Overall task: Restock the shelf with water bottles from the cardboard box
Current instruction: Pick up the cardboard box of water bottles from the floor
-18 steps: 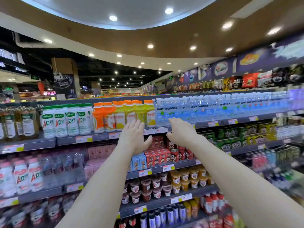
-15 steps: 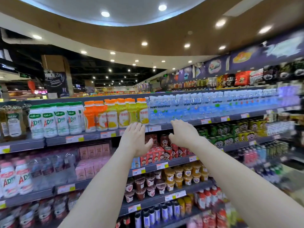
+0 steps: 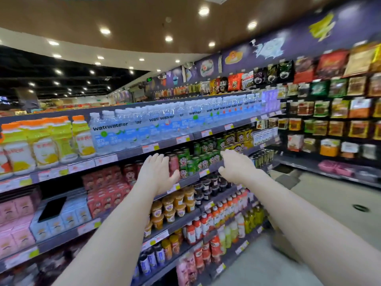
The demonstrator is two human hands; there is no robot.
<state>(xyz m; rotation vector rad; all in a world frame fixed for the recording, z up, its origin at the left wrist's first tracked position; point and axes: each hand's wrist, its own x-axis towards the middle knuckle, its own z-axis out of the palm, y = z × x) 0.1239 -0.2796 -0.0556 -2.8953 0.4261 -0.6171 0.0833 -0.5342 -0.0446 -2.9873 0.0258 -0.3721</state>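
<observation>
A long row of clear water bottles (image 3: 165,124) with blue labels fills the top shelf (image 3: 132,152) from the middle toward the right. My left hand (image 3: 156,172) and my right hand (image 3: 237,166) are stretched out in front of the shelf below that row, both empty with fingers apart. Neither hand touches a bottle. A brown blurred shape (image 3: 283,244), possibly the cardboard box, shows on the floor behind my right forearm.
Orange-capped yellow juice bottles (image 3: 51,139) stand left of the water. Green and red cans (image 3: 195,159) sit just behind my hands. Lower shelves hold cups and small bottles. A snack rack (image 3: 329,112) stands at the right, with grey aisle floor (image 3: 329,203) before it.
The view has swung to the right and down. Both hands have dropped from the water shelf's edge to the level of the can shelf, still empty.
</observation>
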